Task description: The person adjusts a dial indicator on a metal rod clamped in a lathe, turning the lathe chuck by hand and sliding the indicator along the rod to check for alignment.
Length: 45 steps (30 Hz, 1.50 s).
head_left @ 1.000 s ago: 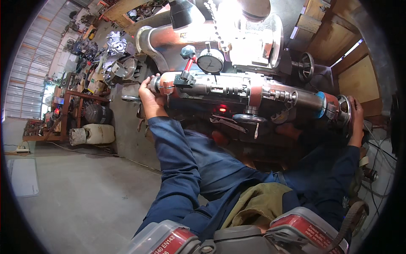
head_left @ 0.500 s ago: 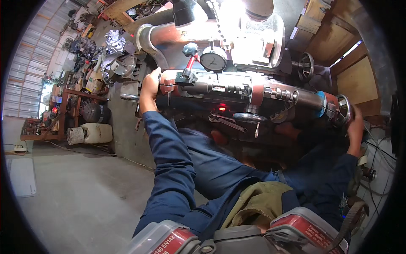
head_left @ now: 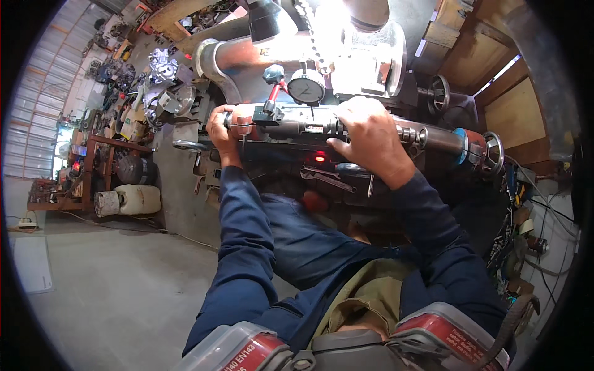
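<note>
In front of me a long metal spindle (head_left: 291, 126) lies crosswise on a machine, held in reddish-brown clamps. At its left end my left hand (head_left: 221, 131) is closed around the end knob, beside a brown clamp (head_left: 245, 117). My right hand (head_left: 371, 136) curls its fingers over the spindle's middle, thumb lower on the near side; it hides the middle clamp. Between the hands stands a round dial gauge (head_left: 306, 89), its stem pointing down at the spindle. A red-and-black holder arm (head_left: 273, 93) on a black block is next to the gauge.
To the right is a handwheel (head_left: 493, 153), with a second handwheel (head_left: 439, 93) farther back. Wrenches (head_left: 329, 177) lie below the spindle near a red light (head_left: 319, 159). A bright lamp (head_left: 334, 25) glares above. Metal parts and a white tank (head_left: 137, 201) stand left.
My right hand has left the right-hand handwheel and moved left onto the spindle's middle. My left hand stays at the left end, its fingers shifted around the knob.
</note>
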### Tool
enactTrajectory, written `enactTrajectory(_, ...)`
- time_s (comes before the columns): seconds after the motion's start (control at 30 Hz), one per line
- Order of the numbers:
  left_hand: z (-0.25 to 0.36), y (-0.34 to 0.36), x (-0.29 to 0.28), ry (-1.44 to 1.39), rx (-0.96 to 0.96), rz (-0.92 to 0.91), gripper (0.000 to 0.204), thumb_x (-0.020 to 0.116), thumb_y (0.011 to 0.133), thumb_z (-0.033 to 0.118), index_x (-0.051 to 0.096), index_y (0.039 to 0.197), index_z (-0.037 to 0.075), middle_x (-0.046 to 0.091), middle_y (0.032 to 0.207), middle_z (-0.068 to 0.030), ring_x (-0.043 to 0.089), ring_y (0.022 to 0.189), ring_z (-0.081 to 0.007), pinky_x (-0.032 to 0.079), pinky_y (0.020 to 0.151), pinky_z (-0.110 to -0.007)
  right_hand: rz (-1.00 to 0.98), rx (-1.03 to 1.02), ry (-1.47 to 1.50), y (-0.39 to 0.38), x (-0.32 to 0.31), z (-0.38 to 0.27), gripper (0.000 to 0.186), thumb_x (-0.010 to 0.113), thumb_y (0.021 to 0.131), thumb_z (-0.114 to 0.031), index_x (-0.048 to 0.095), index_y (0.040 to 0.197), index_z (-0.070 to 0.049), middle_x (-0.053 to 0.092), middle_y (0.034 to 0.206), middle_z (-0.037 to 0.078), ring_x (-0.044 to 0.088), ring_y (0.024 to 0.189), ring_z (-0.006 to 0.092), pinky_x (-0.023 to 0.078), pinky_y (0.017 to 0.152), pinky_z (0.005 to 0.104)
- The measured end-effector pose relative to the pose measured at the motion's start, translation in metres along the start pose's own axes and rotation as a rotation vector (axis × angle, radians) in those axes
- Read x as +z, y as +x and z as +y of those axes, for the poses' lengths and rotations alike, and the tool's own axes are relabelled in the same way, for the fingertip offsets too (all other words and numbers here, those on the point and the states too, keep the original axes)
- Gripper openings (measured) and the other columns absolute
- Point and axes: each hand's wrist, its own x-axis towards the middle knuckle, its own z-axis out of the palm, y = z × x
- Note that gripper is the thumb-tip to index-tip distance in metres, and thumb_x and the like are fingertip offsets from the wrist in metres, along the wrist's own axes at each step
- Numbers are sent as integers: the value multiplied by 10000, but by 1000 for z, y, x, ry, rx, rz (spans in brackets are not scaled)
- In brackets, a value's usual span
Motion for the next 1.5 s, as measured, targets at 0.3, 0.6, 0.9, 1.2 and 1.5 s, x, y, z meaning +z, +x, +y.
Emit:
enactTrajectory(0.3,88,-12,7,368,170,500,338,431,905,240,643,1000,-6,589,1213,-190,541,1113,-349,393,988,-441,-118,108,-22,-2,10,-3,393,806,636,-243,680,971,-79,654,913,111,621,895,290,480,820,397)
enactTrajectory(0.6,111,-69,78,599,403,-61,187,655,840,277,682,1016,217,277,1523,-199,179,1398,-449,144,1095,-581,-49,55,-28,-1,9,-4,395,804,627,-242,677,967,-85,653,905,87,616,884,282,480,813,392)
enactTrajectory(0.9,107,-70,82,623,422,-45,129,669,841,279,700,950,216,293,1523,-196,170,1400,-456,145,1084,-597,-35,62,-21,-3,13,0,408,810,614,-238,679,970,-88,658,916,73,614,886,275,481,811,387)
enactTrajectory(1.2,112,-64,85,662,376,-74,78,661,839,236,711,877,188,308,1516,-198,172,1391,-462,158,1101,-582,-37,65,-41,-3,14,-1,407,810,623,-264,682,972,-98,657,920,62,616,889,261,485,810,381)
enactTrajectory(1.5,111,-61,87,557,447,-35,56,635,867,207,674,895,179,362,1495,-171,240,1370,-469,197,1066,-570,73,17,-55,-4,14,0,262,769,672,-277,683,840,-95,659,833,77,641,835,259,495,725,385)
